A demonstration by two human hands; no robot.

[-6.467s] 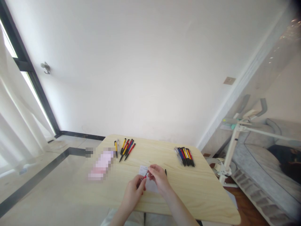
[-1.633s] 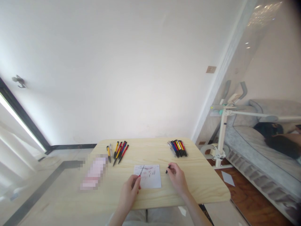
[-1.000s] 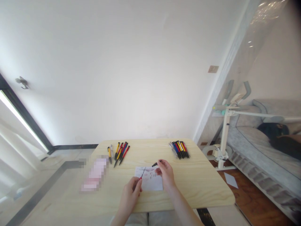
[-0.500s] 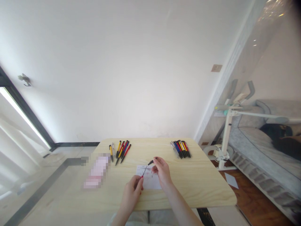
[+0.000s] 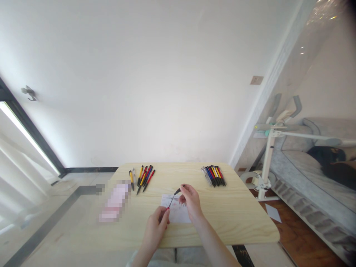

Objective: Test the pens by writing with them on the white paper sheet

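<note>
My left hand (image 5: 157, 227) pinches the red end of a thin pen refill (image 5: 170, 203) that points up and away over a small white paper (image 5: 174, 216) with scribbles. My right hand (image 5: 190, 198) holds a short black pen part (image 5: 178, 191) by one end, its other end close to the refill's tip. Both hands hover just above the light wooden table (image 5: 230, 218).
A loose row of yellow, red and blue pens (image 5: 142, 177) lies at the table's far left. A tighter bundle of pens (image 5: 213, 175) lies at the far right. A blurred pink object (image 5: 114, 200) lies left. A white stand (image 5: 265, 163) and grey sofa (image 5: 311, 174) are right of the table.
My right hand picked the black pen part off the table at the paper's right and carried it left and up to the refill's tip. My left hand has kept hold of the refill.
</note>
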